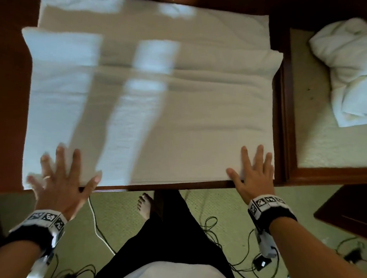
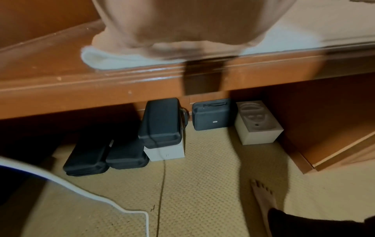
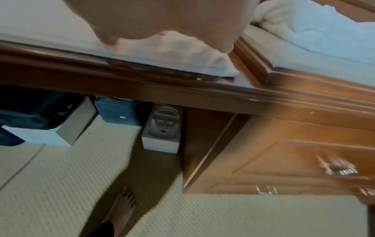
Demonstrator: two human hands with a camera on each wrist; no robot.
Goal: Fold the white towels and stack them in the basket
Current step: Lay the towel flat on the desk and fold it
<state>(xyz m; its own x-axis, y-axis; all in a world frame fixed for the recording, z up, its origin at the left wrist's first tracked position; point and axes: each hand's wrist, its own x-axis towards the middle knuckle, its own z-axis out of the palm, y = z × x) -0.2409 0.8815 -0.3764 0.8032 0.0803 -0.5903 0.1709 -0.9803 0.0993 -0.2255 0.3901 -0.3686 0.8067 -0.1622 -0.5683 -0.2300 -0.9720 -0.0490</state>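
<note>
A large white towel [image 1: 149,115] lies spread flat across the dark wooden table [image 1: 6,106], its near edge along the table's front edge. My left hand [image 1: 62,174] rests flat with fingers spread on the towel's near left corner. My right hand [image 1: 253,169] lies flat with fingers spread on the near right corner. In the left wrist view the palm [image 2: 182,24] covers the towel corner [image 2: 105,61]. The right wrist view shows the palm [image 3: 162,19] over the towel edge [image 3: 202,64]. A crumpled white towel [image 1: 354,69] lies to the right on a lower surface. No basket is in view.
A wooden-framed ledge [image 1: 291,124] borders the table on the right. Below the table stand black cases [image 2: 160,123] and white boxes [image 2: 257,126] on beige carpet. Cables [image 1: 215,231] trail across the floor near my bare foot [image 1: 145,205]. A drawer unit [image 3: 304,152] stands at right.
</note>
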